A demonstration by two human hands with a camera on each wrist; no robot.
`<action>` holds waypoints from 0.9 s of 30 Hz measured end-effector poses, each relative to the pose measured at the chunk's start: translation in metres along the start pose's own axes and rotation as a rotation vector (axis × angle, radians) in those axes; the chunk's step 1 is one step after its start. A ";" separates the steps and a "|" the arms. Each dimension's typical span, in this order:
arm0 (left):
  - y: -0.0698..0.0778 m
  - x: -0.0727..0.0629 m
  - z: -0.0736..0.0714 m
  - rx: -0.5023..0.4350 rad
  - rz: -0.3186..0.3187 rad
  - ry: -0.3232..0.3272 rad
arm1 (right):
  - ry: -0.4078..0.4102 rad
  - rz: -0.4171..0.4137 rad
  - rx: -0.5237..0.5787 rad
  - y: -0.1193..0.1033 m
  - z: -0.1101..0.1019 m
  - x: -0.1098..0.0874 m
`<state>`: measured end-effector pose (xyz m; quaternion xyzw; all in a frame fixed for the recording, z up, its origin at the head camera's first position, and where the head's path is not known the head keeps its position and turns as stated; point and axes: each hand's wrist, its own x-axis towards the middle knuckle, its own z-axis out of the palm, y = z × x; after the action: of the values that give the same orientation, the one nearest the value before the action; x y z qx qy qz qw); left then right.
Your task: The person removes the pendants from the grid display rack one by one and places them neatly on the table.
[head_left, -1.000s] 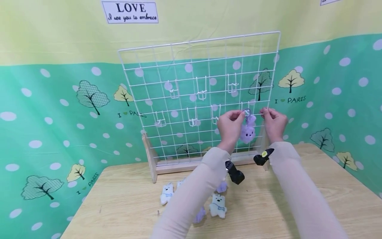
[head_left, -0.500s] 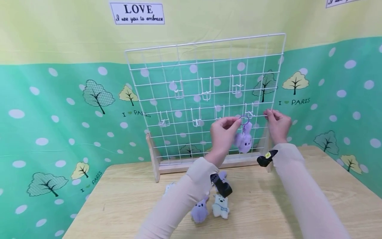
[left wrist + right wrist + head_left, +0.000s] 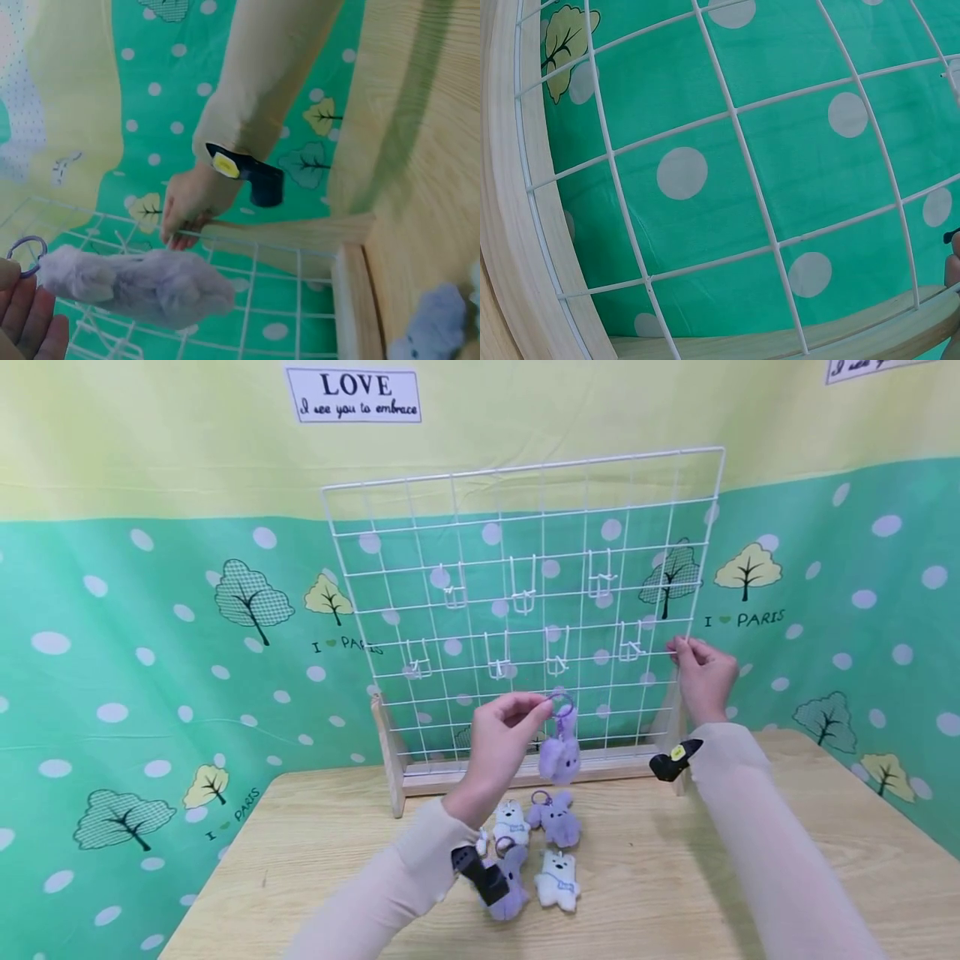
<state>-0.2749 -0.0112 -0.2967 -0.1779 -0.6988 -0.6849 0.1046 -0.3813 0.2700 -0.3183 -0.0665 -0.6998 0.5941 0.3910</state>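
Observation:
My left hand (image 3: pixel 501 747) pinches the ring of a purple plush bunny keychain (image 3: pixel 561 758) between thumb and index finger. The fuzzy bunny hangs below the ring, in front of the lower grid. In the left wrist view the same bunny (image 3: pixel 142 289) shows from its back beside my left fingers (image 3: pixel 34 319). My right hand (image 3: pixel 703 677) grips the right edge wire of the white wire grid (image 3: pixel 525 468). Only a bit of that hand enters the right wrist view. Several white hooks, among them the lower right hook (image 3: pixel 630 649), hang on the grid in two rows.
On the wooden table (image 3: pixel 645 893) below lie more plush keychains: a purple bunny (image 3: pixel 558 822), another purple bunny (image 3: pixel 510 889) partly behind my left wrist strap, a white bear (image 3: pixel 558 882) and a second white bear (image 3: pixel 512 823). A wooden base (image 3: pixel 525 768) carries the grid.
My left hand has drawn the bunny keychain away from the lower right hook, down and to the left. My right hand keeps its grip on the grid edge. The view has shifted slightly.

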 end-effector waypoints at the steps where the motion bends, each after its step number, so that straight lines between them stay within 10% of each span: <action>1: -0.002 -0.003 -0.005 0.011 -0.005 -0.007 | 0.000 0.000 0.000 0.000 0.000 0.000; 27: -0.049 -0.073 -0.099 0.008 -0.178 -0.064 | 0.006 -0.039 -0.017 0.004 0.000 -0.001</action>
<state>-0.2369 -0.1175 -0.3668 -0.1366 -0.7177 -0.6825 0.0218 -0.3824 0.2708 -0.3221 -0.0580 -0.7048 0.5801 0.4043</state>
